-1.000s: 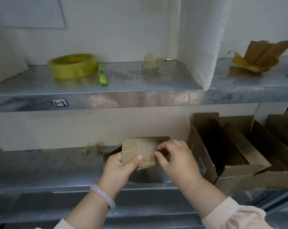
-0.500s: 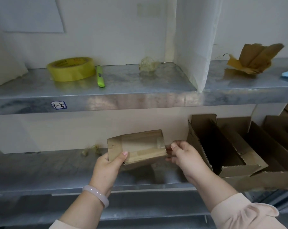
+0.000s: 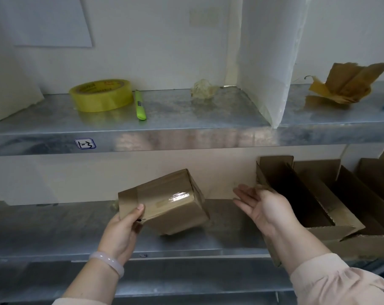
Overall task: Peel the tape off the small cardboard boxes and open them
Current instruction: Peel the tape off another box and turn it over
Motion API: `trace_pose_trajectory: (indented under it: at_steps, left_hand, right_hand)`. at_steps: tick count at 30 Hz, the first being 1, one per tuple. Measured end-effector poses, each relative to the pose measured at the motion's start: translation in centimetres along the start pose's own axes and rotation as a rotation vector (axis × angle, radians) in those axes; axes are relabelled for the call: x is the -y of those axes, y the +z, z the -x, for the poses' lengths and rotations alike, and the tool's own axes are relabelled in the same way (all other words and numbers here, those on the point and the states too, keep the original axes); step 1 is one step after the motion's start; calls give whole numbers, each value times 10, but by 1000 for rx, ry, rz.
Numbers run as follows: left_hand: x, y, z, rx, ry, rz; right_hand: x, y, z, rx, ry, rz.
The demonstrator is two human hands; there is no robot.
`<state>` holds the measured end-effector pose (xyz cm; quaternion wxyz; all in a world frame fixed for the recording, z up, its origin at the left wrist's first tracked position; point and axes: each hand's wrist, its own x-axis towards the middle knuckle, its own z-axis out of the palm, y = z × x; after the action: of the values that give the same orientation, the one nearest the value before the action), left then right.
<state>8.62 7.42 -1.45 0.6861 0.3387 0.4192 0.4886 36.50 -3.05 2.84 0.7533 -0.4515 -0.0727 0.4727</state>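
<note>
My left hand (image 3: 123, 230) grips the left end of a small brown cardboard box (image 3: 164, 201), thumb on its front face, holding it tilted just above the lower metal shelf (image 3: 54, 227). Glossy clear tape (image 3: 178, 195) still covers the box's top face and wraps over its ends. My right hand (image 3: 263, 208) is a short way to the right of the box, not touching it, with palm turned toward it and fingers straight. A pale brown translucent strip (image 3: 273, 254), seemingly peeled tape, hangs below my right wrist.
Opened cardboard boxes (image 3: 318, 216) stand at the right of the lower shelf. The upper shelf carries a yellow tape roll (image 3: 101, 95), a green cutter (image 3: 140, 105), a crumpled tape ball (image 3: 203, 89), a white divider (image 3: 270, 62) and crumpled brown scraps (image 3: 345, 84).
My right hand let go of the box's right end and moved away to the right, fingers spread. My left hand has turned and tilted the box, showing its taped top.
</note>
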Motion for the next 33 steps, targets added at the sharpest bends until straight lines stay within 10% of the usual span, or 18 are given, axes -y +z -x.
trace_pose_trajectory:
  at_steps: [11, 15, 19, 33]
  left_hand:
    - [15, -8, -8, 38, -144, -124]
    - [-2, -2, -8, -84, 200, -599]
    - [-33, 13, -4, 166, 734, -1088]
    - [-19, 4, 5, 128, 479, -1092]
  right_hand:
    - [-26, 20, 6, 204, 202, 118]
    - [-30, 32, 7, 231, 190, 98]
    - [-33, 45, 7, 312, 220, 91]
    - [-41, 59, -4, 242, 193, -80]
